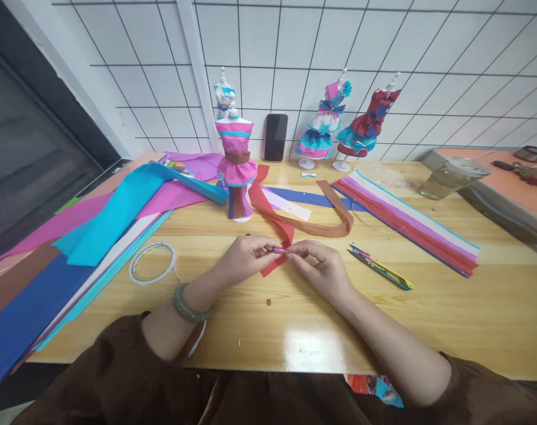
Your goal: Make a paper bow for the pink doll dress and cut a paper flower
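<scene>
Between my two hands, over the middle of the wooden table, is a small pink strip (280, 250). My left hand (249, 258) pinches its left end, fingers closed. The fingertips of my right hand (320, 268) are closed on its right end. A red paper strip (273, 267) lies just behind and under the fingertips. Beyond it a brown strip (324, 227) curves across the table. A small dress form (235, 150) in a pink paper dress with a brown waistband stands behind my left hand. Scissors (381, 268) lie to the right of my right hand.
Long coloured paper strips (113, 218) cover the left side, near a tape roll (153, 263). A phone (276, 137) leans on the tiled wall by dressed forms (318, 133). Layered strips (410, 224) and a cup (449, 178) are at right.
</scene>
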The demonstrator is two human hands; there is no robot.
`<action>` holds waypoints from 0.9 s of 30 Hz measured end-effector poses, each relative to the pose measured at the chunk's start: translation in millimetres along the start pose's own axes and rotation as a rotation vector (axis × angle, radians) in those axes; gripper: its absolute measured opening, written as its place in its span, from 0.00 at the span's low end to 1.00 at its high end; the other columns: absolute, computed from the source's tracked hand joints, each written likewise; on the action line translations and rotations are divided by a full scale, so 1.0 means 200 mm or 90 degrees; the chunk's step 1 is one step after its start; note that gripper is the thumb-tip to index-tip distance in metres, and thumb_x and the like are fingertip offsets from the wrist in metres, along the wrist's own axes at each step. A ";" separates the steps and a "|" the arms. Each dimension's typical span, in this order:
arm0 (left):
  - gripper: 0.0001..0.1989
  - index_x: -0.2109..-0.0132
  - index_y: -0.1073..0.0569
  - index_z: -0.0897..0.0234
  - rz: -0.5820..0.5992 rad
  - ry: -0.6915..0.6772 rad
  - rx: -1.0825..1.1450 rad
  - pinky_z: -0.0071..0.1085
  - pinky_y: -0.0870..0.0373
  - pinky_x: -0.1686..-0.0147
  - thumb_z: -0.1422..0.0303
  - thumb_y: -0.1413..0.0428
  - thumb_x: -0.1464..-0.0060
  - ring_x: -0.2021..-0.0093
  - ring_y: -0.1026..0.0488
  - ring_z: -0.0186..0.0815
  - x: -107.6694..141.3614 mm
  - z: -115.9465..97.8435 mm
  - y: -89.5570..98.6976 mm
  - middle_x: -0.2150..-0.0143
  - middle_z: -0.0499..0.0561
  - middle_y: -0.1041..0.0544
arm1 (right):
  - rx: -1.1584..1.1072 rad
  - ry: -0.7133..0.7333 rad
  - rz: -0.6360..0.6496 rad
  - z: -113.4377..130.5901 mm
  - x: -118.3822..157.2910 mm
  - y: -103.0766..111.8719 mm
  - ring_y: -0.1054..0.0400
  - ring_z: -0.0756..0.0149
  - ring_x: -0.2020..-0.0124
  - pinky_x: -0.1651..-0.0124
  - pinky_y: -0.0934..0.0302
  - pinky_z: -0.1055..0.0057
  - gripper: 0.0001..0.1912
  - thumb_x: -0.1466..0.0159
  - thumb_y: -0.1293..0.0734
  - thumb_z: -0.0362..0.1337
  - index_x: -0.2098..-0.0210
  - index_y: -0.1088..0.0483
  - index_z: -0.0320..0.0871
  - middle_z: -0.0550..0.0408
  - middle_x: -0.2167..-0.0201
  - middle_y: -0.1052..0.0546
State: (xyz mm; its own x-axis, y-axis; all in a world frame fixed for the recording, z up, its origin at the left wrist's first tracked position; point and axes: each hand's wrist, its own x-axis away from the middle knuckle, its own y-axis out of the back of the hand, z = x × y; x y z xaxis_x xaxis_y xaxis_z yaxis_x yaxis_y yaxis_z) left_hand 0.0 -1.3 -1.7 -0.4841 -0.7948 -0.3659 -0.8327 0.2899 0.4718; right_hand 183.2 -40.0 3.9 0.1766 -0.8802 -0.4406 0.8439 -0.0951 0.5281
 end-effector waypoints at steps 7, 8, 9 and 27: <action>0.18 0.57 0.29 0.68 0.046 0.141 0.145 0.27 0.30 0.68 0.63 0.42 0.55 0.68 0.28 0.31 0.00 -0.02 0.00 0.65 0.54 0.24 | -0.004 0.021 -0.033 0.00 0.00 0.00 0.30 0.64 0.69 0.65 0.35 0.67 0.05 0.41 0.36 0.33 0.68 0.28 0.43 0.51 0.71 0.23; 0.18 0.57 0.29 0.68 0.049 0.153 0.166 0.27 0.30 0.68 0.63 0.41 0.55 0.68 0.28 0.31 0.00 -0.02 0.00 0.65 0.54 0.24 | 0.001 0.029 -0.036 0.00 0.00 0.00 0.29 0.64 0.69 0.65 0.35 0.67 0.05 0.41 0.37 0.33 0.68 0.28 0.43 0.51 0.71 0.23; 0.18 0.57 0.29 0.68 0.054 0.164 0.188 0.28 0.30 0.68 0.64 0.41 0.56 0.68 0.27 0.31 0.00 -0.02 0.00 0.65 0.54 0.24 | 0.008 0.040 -0.039 0.00 0.00 0.00 0.29 0.64 0.69 0.65 0.35 0.67 0.05 0.41 0.37 0.33 0.68 0.28 0.44 0.51 0.71 0.23; 0.16 0.60 0.30 0.70 0.149 0.250 0.406 0.28 0.30 0.71 0.65 0.40 0.55 0.71 0.27 0.32 -0.01 -0.03 0.03 0.68 0.55 0.24 | 0.200 0.264 0.004 0.00 0.02 0.05 0.31 0.63 0.66 0.64 0.38 0.65 0.09 0.39 0.38 0.29 0.62 0.29 0.43 0.49 0.66 0.23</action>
State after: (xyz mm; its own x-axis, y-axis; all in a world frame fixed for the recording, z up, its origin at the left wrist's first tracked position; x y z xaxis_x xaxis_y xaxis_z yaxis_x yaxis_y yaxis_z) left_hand -1.8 -1.6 6.9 -0.6347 -0.7710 0.0531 -0.7718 0.6290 -0.0930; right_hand 191.6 -44.9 7.8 0.4207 -0.6290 -0.6537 0.6602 -0.2819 0.6962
